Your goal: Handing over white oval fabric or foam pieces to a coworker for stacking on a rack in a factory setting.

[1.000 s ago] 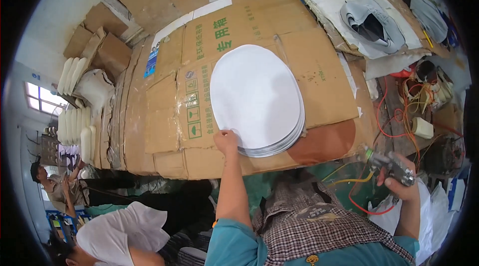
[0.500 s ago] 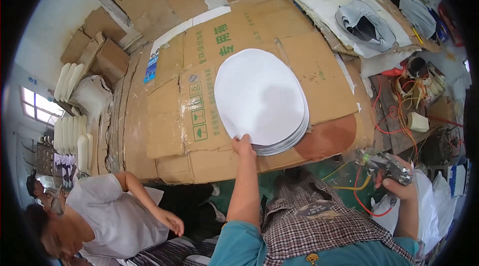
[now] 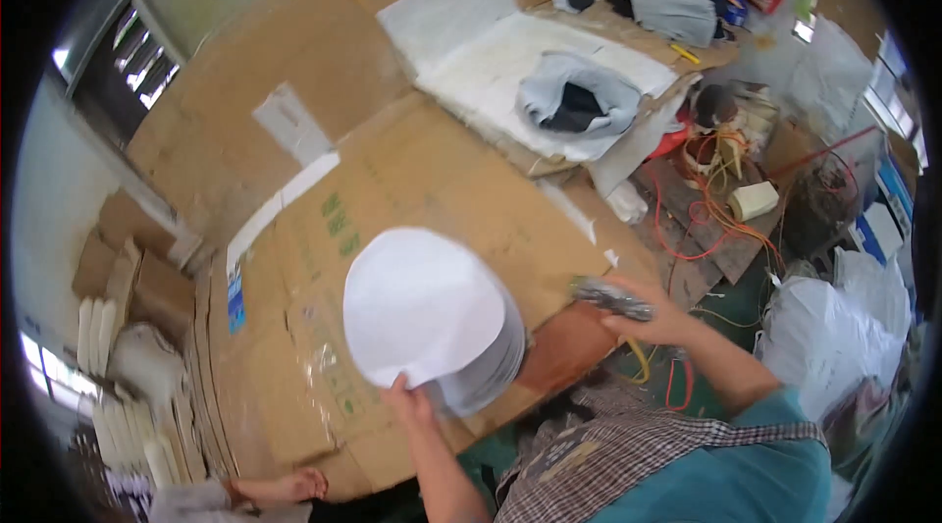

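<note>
With its fingers closed on the near edge, my left hand [image 3: 410, 400] holds a white oval sheet [image 3: 422, 297]. That sheet is partly raised and shifted left over a stack of similar sheets [image 3: 496, 376], which lies on a cardboard-covered table [image 3: 285, 356]. On the right, my right hand [image 3: 643, 322] grips a silver spray gun [image 3: 610, 297], its nozzle end pointing left toward the stack. It hangs above a reddish-brown patch [image 3: 569, 344] at the table's near right corner. A yellow hose [image 3: 640, 361] shows just below the gun.
Another person's hand [image 3: 306, 484] is at the table's near left edge. Back right, a grey fabric piece [image 3: 579, 101] lies on a white surface. Tangled orange hoses [image 3: 702, 219] and white plastic bags [image 3: 824, 337] lie to the right. Pale padded pieces [image 3: 123, 440] are stacked left.
The view has swung right. My left hand has lifted the top sheet and slid it left off the stack. My right hand has brought the spray gun up and inward, over the table corner.
</note>
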A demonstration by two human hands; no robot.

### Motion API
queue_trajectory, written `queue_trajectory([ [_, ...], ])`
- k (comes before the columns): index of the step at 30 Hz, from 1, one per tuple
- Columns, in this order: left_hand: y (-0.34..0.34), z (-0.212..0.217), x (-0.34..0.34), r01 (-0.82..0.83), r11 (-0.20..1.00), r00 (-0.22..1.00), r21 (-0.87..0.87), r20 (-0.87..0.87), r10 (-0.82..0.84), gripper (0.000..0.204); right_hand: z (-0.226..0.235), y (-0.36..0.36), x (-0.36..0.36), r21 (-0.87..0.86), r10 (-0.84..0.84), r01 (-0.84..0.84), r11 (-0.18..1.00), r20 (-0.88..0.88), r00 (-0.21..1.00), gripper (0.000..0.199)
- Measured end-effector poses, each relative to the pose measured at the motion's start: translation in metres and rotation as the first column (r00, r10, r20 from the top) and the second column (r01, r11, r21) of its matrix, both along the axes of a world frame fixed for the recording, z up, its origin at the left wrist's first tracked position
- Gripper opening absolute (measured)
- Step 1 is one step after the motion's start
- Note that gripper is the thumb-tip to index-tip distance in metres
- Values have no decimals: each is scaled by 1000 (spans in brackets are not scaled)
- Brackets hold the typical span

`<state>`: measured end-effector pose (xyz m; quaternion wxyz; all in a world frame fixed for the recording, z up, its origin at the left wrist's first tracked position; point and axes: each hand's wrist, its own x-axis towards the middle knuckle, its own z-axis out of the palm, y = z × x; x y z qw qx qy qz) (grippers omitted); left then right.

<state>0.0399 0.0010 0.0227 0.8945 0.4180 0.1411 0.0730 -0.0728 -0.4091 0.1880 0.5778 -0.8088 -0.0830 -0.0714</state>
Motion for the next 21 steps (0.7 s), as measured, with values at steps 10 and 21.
queue_trajectory([
  [10,-110,254,14,-462,875,873,143,247,421,38,-107,-68,195,-357,-36,11,934,-64,997,49],
  [21,15,260,-10,-322,835,787,-446,364,499,54,-107,-275,379,-644,-488,438,627,114,866,63],
])
